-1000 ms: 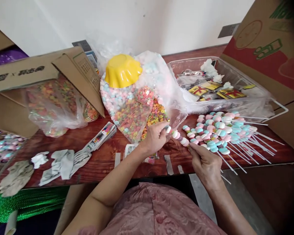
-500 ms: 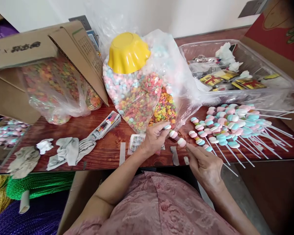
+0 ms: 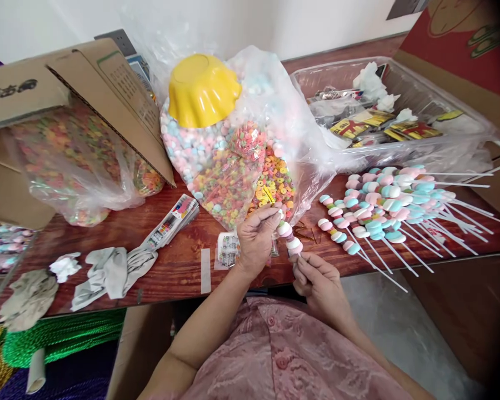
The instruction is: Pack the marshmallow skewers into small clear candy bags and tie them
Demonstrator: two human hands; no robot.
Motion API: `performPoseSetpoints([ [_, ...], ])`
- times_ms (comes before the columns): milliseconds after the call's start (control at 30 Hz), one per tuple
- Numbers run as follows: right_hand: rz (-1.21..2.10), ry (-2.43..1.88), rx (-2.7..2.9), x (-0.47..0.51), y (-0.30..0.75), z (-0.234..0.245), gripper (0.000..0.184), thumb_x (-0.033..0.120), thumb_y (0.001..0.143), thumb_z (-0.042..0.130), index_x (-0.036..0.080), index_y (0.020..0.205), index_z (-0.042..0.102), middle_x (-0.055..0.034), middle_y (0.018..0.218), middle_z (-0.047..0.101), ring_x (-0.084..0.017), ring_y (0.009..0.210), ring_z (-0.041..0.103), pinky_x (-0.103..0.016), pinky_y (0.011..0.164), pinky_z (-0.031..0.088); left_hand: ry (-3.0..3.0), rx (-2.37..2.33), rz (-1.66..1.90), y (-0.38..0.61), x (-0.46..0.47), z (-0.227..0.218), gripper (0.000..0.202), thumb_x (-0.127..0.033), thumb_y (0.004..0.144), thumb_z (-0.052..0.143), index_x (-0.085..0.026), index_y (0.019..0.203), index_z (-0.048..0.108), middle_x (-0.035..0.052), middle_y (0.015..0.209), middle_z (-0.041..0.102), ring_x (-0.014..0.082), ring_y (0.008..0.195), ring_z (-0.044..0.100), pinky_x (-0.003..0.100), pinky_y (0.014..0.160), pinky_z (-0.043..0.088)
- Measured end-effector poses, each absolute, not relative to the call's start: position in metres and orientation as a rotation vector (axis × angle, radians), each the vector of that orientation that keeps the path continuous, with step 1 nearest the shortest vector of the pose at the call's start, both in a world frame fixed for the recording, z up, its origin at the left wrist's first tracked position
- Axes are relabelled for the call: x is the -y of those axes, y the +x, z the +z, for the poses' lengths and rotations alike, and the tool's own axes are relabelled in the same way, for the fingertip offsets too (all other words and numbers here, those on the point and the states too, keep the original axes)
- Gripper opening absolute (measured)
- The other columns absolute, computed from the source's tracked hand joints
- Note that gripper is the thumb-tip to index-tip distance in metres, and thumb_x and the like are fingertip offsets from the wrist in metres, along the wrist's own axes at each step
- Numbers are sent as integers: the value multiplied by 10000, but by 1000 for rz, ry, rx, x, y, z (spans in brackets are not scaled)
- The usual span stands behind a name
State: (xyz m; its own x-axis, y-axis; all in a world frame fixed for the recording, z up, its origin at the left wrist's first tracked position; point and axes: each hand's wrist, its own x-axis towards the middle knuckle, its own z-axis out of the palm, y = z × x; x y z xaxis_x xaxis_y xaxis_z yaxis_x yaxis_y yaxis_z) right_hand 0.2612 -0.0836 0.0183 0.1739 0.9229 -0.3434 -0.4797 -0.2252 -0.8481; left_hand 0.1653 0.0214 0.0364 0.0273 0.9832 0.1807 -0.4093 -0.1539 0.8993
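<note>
A candy skewer (image 3: pixel 290 239) of pink-and-white marshmallows with darker pieces between them slants between my hands. My left hand (image 3: pixel 254 239) is closed in a pinch round its upper end, where a pale piece shows at the fingertips. My right hand (image 3: pixel 320 280) pinches the lower end just under the last marshmallow; the stick is mostly hidden by the fingers. Just beyond my left hand lies an open bag of gummy rings (image 3: pixel 280 176). A pile of finished-looking candy skewers (image 3: pixel 383 203) with white sticks rests to the right.
A yellow bowl (image 3: pixel 204 89) sits upside down on a bag of marshmallows (image 3: pixel 181 147). Behind the skewers stands a clear plastic bin (image 3: pixel 358 151) of packets. On the left are a cardboard box (image 3: pixel 120 105), grey gloves (image 3: pixel 110 272) and a stack of flat printed wrappers (image 3: pixel 173 222).
My right hand has moved left, closer to my body, with the skewer's lower end, so the skewer hangs more steeply. The whole view has shifted slightly.
</note>
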Motion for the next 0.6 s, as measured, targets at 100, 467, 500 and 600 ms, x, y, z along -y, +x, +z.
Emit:
performPoseSetpoints([
  [100, 1563, -987, 328, 79, 251, 25, 340, 481, 737, 746, 174, 829, 634, 99, 471, 342, -20, 389, 158, -186, 380, 164, 1051, -772, 1479, 166, -23, 33, 124, -323, 824, 737, -270, 935, 758, 29, 1076, 752, 183, 993, 712, 419, 950, 574],
  [467, 1433, -1172, 828, 80, 247, 12, 352, 478, 851, 616, 165, 691, 611, 52, 529, 341, -67, 497, 264, -221, 450, 229, 1531, -866, 1457, 160, -12, 29, 147, -237, 896, 644, -248, 986, 760, 45, 1067, 754, 187, 1030, 708, 351, 927, 581],
  [500, 1375, -1212, 917, 81, 249, 9, 348, 466, 875, 583, 164, 712, 635, 42, 548, 377, -74, 514, 290, -224, 467, 259, 1571, -842, 1436, 162, -10, 29, 153, -235, 901, 635, -253, 991, 758, 45, 1070, 753, 181, 1019, 710, 345, 915, 588],
  [600, 1150, -1367, 1137, 83, 261, 7, 327, 414, 917, 516, 168, 831, 714, 18, 611, 498, -91, 553, 384, -230, 525, 348, 1660, -793, 1423, 162, -10, 32, 149, -232, 900, 636, -251, 990, 753, 54, 1094, 743, 173, 991, 712, 342, 897, 594],
])
